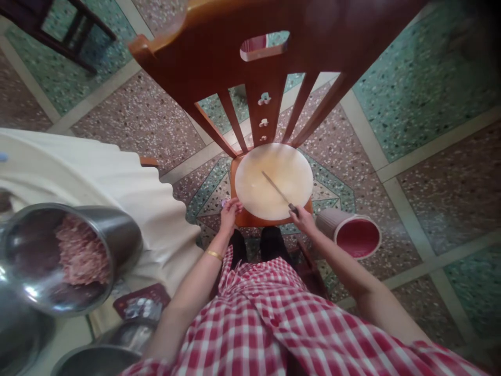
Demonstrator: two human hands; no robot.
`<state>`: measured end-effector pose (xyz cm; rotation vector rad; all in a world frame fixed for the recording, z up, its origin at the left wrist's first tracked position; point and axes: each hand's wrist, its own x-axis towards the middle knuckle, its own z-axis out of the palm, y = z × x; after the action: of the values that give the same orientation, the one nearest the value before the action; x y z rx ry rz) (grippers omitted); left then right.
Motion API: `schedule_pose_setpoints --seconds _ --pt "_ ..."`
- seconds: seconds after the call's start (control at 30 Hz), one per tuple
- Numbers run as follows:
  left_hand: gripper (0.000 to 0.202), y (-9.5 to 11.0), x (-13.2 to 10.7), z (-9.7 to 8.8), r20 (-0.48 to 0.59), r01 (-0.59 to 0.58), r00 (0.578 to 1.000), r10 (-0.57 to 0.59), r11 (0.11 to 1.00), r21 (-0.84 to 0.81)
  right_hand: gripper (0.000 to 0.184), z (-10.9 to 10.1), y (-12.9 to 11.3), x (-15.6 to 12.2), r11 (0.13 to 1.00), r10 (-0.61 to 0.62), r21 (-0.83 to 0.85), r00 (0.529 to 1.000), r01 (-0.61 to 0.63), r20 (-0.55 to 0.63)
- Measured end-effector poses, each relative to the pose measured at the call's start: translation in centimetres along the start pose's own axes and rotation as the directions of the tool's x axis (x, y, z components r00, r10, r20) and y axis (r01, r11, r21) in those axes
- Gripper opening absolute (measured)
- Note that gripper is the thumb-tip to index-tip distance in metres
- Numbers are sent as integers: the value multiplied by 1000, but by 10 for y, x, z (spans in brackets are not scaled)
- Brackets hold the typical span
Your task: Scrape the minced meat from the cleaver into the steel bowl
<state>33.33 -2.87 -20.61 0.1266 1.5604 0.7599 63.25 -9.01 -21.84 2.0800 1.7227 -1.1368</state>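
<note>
My right hand [304, 219] is closed around the dark handle of a knife [277, 188]. Its long, thin blade points up and left across a round, cream-coloured board [250, 183]. That board rests on the seat of a wooden chair [254, 219]. At the board's lower left edge is my left hand [230, 210], its fingers curled together. A small, pale purple thing [224, 202] shows beside those fingers, too small to name. Whether the hand grips it is unclear.
On the left, a white-draped table [156, 203] carries a steel pot [127, 235] with minced meat [82, 253] and other metal bowls [105, 360]. A bin [329, 222] with a red inside stands right of the chair. Another dark chair [74, 31] is at upper left.
</note>
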Motion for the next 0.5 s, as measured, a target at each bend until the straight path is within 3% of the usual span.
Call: schedule_pose_setpoints --seconds 0.23,0.4,0.5 --pt "31 12 -7 -3 -6 -12 1000 12 999 -37 30 34 -59 1 999 26 36 992 -31 125" --pt "31 16 -10 -9 1 -24 1000 24 999 -35 31 42 -60 14 994 102 -53 972 -93 212" --pt "31 17 -11 -15 0 -20 1000 20 999 -41 33 42 -55 15 995 79 -82 980 -65 182"
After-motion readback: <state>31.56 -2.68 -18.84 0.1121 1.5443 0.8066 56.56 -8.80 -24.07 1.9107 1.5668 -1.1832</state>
